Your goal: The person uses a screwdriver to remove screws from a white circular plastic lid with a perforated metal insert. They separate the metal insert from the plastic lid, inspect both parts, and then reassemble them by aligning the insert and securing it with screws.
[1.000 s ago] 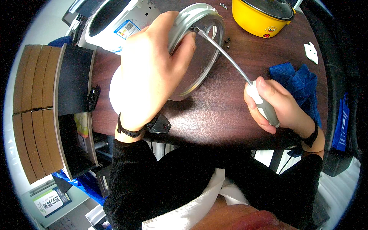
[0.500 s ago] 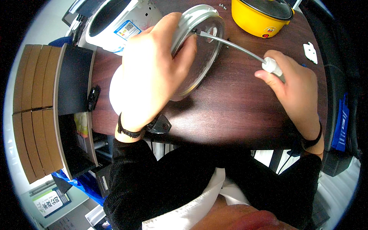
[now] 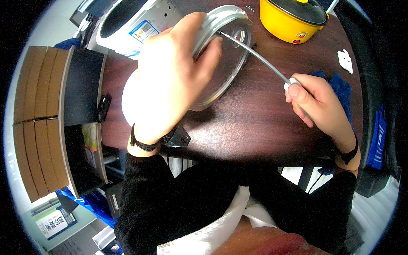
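My left hand [image 3: 170, 72] is closed on a round clear lid [image 3: 219, 80] with a white rim, holding it tilted up on its edge above the table. My right hand [image 3: 316, 102] grips the white handle of a long thin screwdriver [image 3: 265, 59], its thumb along the handle. The screwdriver's tip meets the inner side of the rim, right by my left thumb. Glare washes out much of my left hand and the white rounded surface [image 3: 132, 102] beside it, so where one ends is hard to see.
Behind the lid stands a white pot [image 3: 165, 19] with a label. A yellow pot [image 3: 284, 19] with a dark lid sits far right, small screws [image 3: 250, 7] left of it. A white plastic piece [image 3: 345, 61] and blue cloth [image 3: 340, 87] lie at right; cardboard boxes [image 3: 40, 85] stand left.
My right hand has turned and moved slightly down, its thumb now over the handle. The screwdriver has rotated, its blade now seen narrow. The lid has shifted slightly right. Blue cloth now shows.
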Demonstrator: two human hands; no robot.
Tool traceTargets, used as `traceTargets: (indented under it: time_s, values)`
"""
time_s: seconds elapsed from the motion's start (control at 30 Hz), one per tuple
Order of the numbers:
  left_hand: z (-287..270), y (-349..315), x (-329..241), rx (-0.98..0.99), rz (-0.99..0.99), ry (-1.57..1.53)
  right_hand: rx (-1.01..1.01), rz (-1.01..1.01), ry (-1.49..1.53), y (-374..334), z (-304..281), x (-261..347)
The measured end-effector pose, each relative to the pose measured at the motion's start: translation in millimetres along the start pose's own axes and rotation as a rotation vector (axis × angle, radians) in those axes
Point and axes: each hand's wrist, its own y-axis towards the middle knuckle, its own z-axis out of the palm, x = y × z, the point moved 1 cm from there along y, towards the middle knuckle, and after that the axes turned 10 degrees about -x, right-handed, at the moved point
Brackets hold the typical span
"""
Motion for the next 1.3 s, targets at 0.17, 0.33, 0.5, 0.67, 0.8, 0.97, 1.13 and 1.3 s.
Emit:
traceTargets:
  time_s: [0.17,0.33,0.5,0.67,0.8,0.97,1.13,1.3]
  values:
    - [0,2,2,-0.008,0.024,0.032,-0.406,-0.508,-0.415,1,10,-5]
    - [0,1,2,0.01,-0.02,0.026,-0.337,-0.397,-0.352,3,5,-5]
    - [-1,1,2,0.006,-0.028,0.035,-0.005,-0.05,0.108,2,7,-8]
    - [-1,2,1,0.019,-0.049,0.031,0.144,0.092,0.241,3,16,-12]
    - [-1,1,1,0.001,-0.042,0.014,0.239,0.158,0.361,3,18,-16]
    - [0,1,-1,0.002,-0.033,0.024,0.311,0.198,0.48,-3,23,-11]
    - [-1,1,-3,0.006,-0.046,0.028,0.396,0.25,0.592,-3,25,-12]
    - [1,-2,-7,-0.025,-0.055,0.058,0.551,0.356,0.814,-6,29,-14]
